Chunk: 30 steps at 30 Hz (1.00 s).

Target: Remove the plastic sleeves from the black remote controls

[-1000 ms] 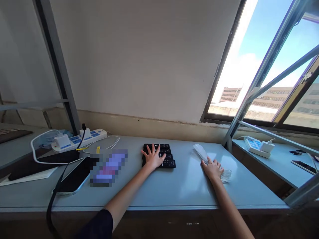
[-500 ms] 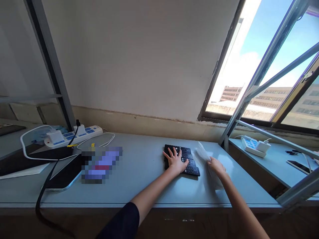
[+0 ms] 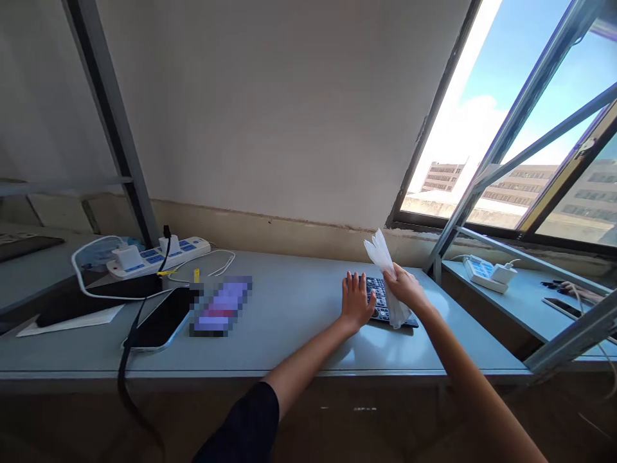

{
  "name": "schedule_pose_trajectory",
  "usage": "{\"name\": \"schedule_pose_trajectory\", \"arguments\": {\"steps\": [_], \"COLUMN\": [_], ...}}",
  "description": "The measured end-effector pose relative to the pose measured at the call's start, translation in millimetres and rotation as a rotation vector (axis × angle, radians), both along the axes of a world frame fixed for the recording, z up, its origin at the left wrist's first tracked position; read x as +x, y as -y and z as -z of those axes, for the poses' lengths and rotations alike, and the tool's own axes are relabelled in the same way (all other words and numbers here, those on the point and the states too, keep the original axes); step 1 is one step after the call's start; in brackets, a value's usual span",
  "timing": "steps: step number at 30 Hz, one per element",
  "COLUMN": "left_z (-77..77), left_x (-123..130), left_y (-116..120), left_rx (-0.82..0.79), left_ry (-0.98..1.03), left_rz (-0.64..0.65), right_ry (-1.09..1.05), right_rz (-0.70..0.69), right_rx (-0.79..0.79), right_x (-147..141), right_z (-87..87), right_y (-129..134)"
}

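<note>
A black keypad-like object (image 3: 380, 300) with rows of small keys lies on the grey table, partly covered by both hands. My left hand (image 3: 357, 302) rests on its left part with the fingers stretched out. Above its right part, my right hand (image 3: 403, 286) is closed round a crumpled white tissue-like sheet (image 3: 380, 252). One end of the sheet sticks up past the fingers, and the other hangs down over the keys.
On the grey table (image 3: 289, 321) at the left lie a dark phone (image 3: 161, 321), a blurred purple-screened device (image 3: 224, 305), a white power strip (image 3: 193, 249) and cables. Metal posts frame both sides. Another person's hand (image 3: 578, 291) is at the far right.
My right hand has brought the white sheet left, over the black object. Relative to my left hand, the object now extends further right. The view has shifted slightly.
</note>
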<state>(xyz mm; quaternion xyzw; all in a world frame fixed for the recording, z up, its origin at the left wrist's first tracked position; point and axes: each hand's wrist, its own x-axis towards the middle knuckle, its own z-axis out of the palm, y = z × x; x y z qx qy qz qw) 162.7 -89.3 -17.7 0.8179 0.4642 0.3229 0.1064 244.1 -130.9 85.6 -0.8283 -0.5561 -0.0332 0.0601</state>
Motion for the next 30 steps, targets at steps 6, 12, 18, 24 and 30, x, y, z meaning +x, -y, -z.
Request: {"name": "schedule_pose_trajectory", "arguments": {"steps": [6,12,18,24,30], "left_z": [-8.7,-11.6,-8.1,2.2,4.6], "left_x": [-80,-121,-97,-66,-42], "left_y": [-9,-14,7,28,21], "left_rx": [-0.146,-0.162,-0.184,-0.25,-0.19], "left_ry": [-0.094,-0.175,-0.26,-0.509,-0.599], "left_rz": [-0.144,-0.004,0.227,0.274,0.239], "right_ry": [-0.055,-0.13,-0.093,-0.043,0.044], "right_rz": [-0.077,-0.086,0.0,0.096,0.039], "right_rx": [-0.156,-0.264,-0.178,-0.155,-0.033], "right_x": [-79,-96,-51,-8,19], "right_z": [37.8,45.0,37.7,77.2,103.5], "right_y": [-27,-33,-17,5,-3]}}
